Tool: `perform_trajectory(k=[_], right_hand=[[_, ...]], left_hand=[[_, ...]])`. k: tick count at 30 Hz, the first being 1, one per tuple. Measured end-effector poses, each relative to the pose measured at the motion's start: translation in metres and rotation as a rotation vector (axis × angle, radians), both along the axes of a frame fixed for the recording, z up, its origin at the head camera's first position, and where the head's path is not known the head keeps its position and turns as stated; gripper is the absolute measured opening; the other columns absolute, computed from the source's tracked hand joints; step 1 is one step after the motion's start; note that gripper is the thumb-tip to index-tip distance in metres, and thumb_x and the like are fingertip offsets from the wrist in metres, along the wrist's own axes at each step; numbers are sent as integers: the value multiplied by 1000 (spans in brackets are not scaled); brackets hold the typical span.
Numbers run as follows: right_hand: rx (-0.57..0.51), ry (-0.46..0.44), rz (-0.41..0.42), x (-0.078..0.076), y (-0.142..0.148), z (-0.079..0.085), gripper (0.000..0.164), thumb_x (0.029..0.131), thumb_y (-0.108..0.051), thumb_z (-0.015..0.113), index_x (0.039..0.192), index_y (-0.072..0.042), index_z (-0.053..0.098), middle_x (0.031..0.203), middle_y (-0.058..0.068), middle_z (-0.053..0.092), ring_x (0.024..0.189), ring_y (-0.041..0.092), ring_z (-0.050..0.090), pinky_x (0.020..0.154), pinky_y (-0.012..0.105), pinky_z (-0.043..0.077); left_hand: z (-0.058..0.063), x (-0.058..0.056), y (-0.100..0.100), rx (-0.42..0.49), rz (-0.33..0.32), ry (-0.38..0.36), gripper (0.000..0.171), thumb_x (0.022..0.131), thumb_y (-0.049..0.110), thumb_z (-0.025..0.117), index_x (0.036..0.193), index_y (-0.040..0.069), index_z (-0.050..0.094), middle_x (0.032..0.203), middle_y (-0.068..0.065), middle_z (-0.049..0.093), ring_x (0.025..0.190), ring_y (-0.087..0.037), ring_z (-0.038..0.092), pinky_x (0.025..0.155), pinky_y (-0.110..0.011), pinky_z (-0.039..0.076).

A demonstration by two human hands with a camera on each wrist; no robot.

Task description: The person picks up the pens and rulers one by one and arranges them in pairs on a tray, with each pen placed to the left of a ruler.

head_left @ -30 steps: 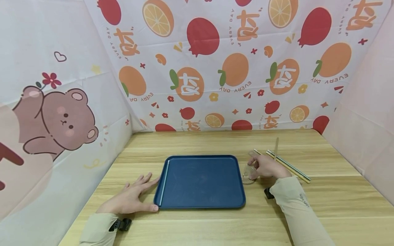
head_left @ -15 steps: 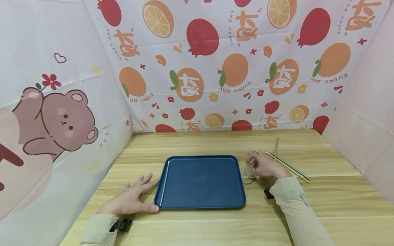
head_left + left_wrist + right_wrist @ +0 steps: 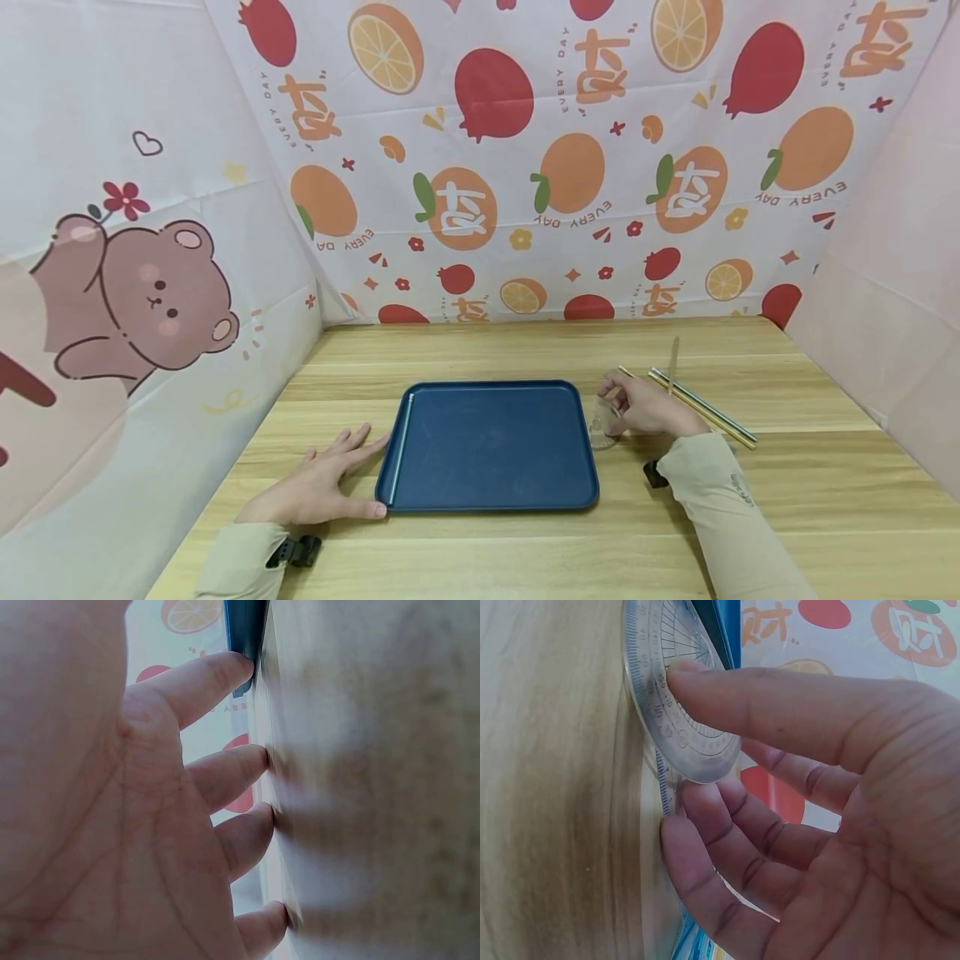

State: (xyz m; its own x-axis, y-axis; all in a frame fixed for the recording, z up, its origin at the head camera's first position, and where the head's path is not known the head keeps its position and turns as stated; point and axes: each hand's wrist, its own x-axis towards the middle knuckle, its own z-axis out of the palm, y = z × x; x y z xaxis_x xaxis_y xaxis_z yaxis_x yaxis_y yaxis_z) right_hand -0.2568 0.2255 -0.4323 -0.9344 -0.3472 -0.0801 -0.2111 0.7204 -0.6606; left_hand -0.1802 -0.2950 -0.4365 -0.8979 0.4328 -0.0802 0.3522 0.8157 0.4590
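Observation:
My left hand lies with fingers spread beside the blue tray, thumb and index fingertips at its left edge. In the left wrist view, the other fingertips rest on the wooden table. My right hand pinches a clear protractor just off the tray's right side. The right wrist view shows the thumb on the face of the protractor, which is tilted up from the table, and curled fingers behind it. A clear strip with ruler marks shows below it, by a fingertip.
A slim pencil-like rod lies along the tray's left inner side. Right of my right hand, gold and green pencil-like rods lie slanted on the table. A thin, pale strip crosses behind them. Printed cloth hangs behind the table.
My right fingers have shifted slightly left, and the protractor looks a little more tilted in their grip. The left hand and the tray have stayed put.

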Motion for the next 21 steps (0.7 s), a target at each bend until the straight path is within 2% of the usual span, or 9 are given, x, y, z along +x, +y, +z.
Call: perform_trajectory(k=[11, 16, 21], right_hand=[[-101, -31, 12, 2, 3, -1, 52, 88, -3, 86, 134, -5, 63, 96, 13, 60, 88, 22, 54, 72, 32, 48], [-150, -36, 28, 3, 4, 1, 52, 88, 5, 78, 137, -3, 63, 101, 15, 61, 91, 24, 54, 72, 32, 49], [-164, -25, 44, 4, 4, 3, 48, 93, 7, 67, 140, -3, 63, 108, 19, 62, 95, 26, 55, 72, 33, 49]], left_hand=[[0, 1, 0, 27, 1, -3, 103, 80, 61, 89, 165, 21, 47, 175, -29, 27, 159, -64, 15, 108, -95, 9], [0, 2, 0, 35, 3, -4, 102, 80, 60, 90, 164, 21, 47, 174, -30, 27, 159, -64, 15, 108, -95, 9], [1, 2, 1, 16, 4, -1, 103, 80, 61, 89, 165, 20, 46, 174, -29, 27, 159, -63, 16, 108, -95, 11]])
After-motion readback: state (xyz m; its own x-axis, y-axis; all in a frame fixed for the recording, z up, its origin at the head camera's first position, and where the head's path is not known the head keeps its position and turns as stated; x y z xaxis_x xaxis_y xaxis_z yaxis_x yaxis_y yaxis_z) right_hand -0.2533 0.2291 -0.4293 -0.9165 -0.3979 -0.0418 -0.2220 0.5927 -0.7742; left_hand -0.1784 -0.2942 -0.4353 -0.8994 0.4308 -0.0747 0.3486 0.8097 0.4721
